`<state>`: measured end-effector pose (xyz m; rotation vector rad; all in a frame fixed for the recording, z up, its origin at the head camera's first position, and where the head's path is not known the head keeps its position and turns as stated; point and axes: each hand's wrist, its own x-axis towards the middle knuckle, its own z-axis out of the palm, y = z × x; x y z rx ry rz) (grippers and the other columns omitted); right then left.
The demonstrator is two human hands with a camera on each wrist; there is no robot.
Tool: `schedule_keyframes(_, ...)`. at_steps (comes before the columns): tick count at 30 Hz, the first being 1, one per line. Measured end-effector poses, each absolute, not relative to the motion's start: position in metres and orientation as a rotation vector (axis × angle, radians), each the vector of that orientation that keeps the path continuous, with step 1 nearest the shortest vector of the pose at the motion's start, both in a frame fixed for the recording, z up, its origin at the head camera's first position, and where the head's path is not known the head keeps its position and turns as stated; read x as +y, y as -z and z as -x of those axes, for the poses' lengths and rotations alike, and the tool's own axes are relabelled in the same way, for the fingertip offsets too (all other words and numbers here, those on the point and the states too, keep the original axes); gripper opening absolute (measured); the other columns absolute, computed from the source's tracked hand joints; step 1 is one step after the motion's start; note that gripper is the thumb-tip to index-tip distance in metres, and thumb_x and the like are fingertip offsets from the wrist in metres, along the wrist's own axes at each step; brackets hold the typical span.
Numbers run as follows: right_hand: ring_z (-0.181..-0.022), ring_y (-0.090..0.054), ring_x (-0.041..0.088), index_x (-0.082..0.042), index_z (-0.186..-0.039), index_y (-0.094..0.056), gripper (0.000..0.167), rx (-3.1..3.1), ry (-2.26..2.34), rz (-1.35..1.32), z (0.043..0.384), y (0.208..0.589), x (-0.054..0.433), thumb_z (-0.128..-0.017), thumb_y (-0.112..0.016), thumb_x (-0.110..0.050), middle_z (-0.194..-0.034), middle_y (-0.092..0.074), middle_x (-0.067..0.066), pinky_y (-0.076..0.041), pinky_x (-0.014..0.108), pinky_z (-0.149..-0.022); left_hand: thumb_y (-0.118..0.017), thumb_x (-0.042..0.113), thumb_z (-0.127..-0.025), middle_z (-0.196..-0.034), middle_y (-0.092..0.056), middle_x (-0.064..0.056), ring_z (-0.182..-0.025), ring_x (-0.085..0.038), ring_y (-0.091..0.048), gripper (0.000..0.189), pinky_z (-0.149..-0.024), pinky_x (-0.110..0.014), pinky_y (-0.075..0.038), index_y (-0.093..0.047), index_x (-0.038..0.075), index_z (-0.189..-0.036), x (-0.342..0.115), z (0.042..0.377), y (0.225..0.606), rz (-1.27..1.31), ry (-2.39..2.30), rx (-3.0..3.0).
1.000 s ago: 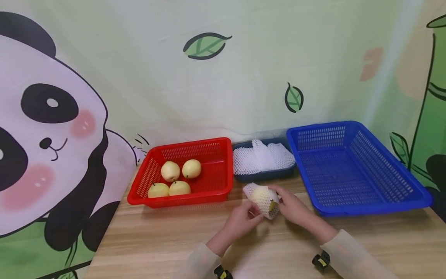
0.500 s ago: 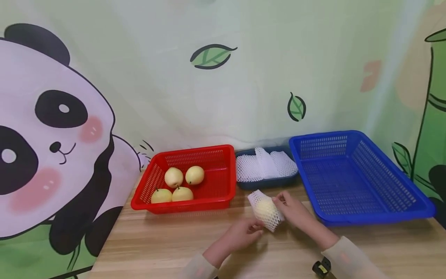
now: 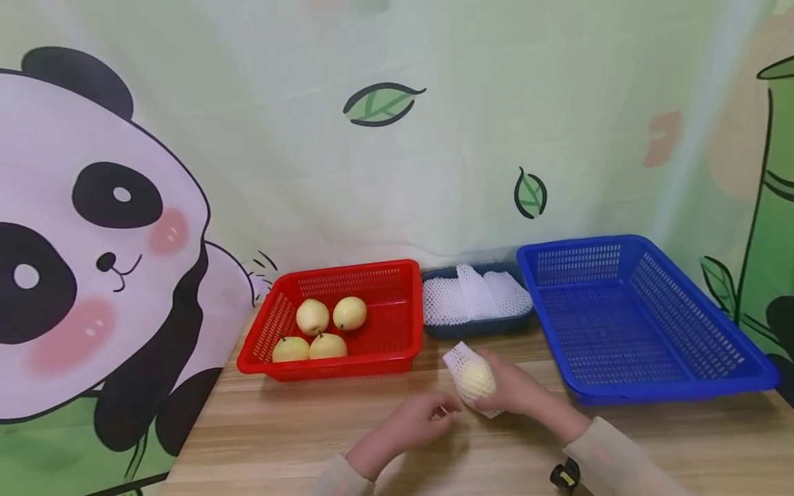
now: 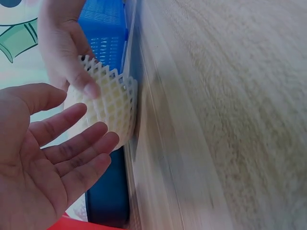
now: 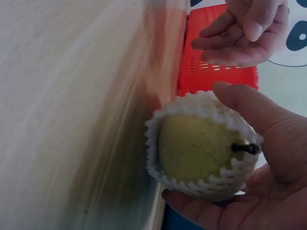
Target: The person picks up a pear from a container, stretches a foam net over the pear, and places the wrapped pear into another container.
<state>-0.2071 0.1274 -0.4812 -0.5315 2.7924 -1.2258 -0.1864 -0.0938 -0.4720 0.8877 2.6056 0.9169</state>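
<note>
My right hand (image 3: 511,386) grips a pale yellow pear (image 5: 192,148) sleeved in a white foam net (image 3: 457,357). In the right wrist view the thumb lies over the net and the fingers curve under it, while the pear's dark stem shows at the net's open end. Just left of the pear is my left hand (image 3: 418,419), its fingers loosely spread with nothing in them, as the left wrist view shows. In that view the netted pear (image 4: 108,108) appears beyond the left fingertips, close over the wooden table (image 4: 216,120).
A red basket (image 3: 347,367) at the left holds several bare pears (image 3: 313,317). Behind the hands a dark blue tray (image 3: 477,327) holds white foam nets (image 3: 443,302). A large blue basket (image 3: 620,331) stands at the right. A panda-print cloth (image 3: 298,172) hangs behind.
My left hand has let go of the net and drawn back left. My right hand has moved from pinching the net's edge to gripping round the netted pear. The view has tilted slightly.
</note>
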Motion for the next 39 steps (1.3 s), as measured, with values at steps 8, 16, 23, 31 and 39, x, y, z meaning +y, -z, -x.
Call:
schedule_keyframes(8, -0.108, -0.063, 0.038, 0.012, -0.139, -0.045, 0.089, 2.794, 1.229, 0.396, 0.207, 0.487, 0.123, -0.064, -0.088, -0.009, -0.125, -0.060, 0.032, -0.054, 0.058, -0.098, -0.065, 0.013, -0.096, -0.101, -0.077, -0.010, -0.089, -0.013, -0.069, 0.015, -0.081, -0.021, -0.056, -0.074, 0.003, -0.105, -0.101, 0.185, 0.471, -0.924, -0.910, 2.620)
schedule_keyframes(16, -0.107, -0.063, 0.035, 0.012, -0.135, -0.048, 0.086, 2.844, 1.252, 0.412, 0.205, 0.480, 0.122, -0.062, -0.088, -0.010, -0.120, -0.062, 0.028, -0.054, 0.054, -0.096, -0.065, 0.016, -0.097, -0.103, -0.077, -0.008, -0.091, -0.012, -0.068, 0.017, -0.083, -0.022, -0.056, -0.074, 0.005, -0.106, -0.105, 0.188, 0.467, -0.911, -0.917, 2.611)
schedule_keyframes(23, -0.106, -0.062, 0.035, 0.009, -0.135, -0.048, 0.087, 2.913, 1.210, 0.444, 0.195, 0.455, 0.131, -0.063, -0.090, -0.014, -0.122, -0.060, 0.028, -0.055, 0.052, -0.092, -0.066, 0.017, -0.097, -0.106, -0.077, -0.008, -0.093, -0.016, -0.069, 0.019, -0.085, -0.022, -0.056, -0.074, 0.005, -0.109, -0.108, 0.186, 0.457, -0.930, -0.903, 2.613)
schedule_keyframes(31, -0.107, -0.063, 0.039, 0.015, -0.139, -0.043, 0.089, 2.959, 1.227, 0.558, 0.195, 0.404, 0.158, -0.069, -0.086, -0.016, -0.126, -0.058, 0.035, -0.057, 0.052, -0.087, -0.071, 0.014, -0.093, -0.119, -0.075, -0.010, -0.108, -0.027, -0.070, 0.027, -0.096, -0.030, -0.057, -0.072, 0.008, -0.119, -0.102, 0.190, 0.444, -1.152, -0.821, 2.783)
schedule_keyframes(39, -0.107, -0.062, 0.046, 0.014, -0.145, -0.034, 0.093, 3.010, 1.163, 0.484, 0.200, 0.371, 0.192, -0.076, -0.086, -0.021, -0.132, -0.053, 0.039, -0.057, 0.057, -0.083, -0.071, 0.024, -0.094, -0.129, -0.072, -0.001, -0.121, -0.019, -0.066, 0.030, -0.103, -0.031, -0.055, -0.071, 0.018, -0.124, -0.083, 0.193, 0.431, -1.186, -0.553, 2.922)
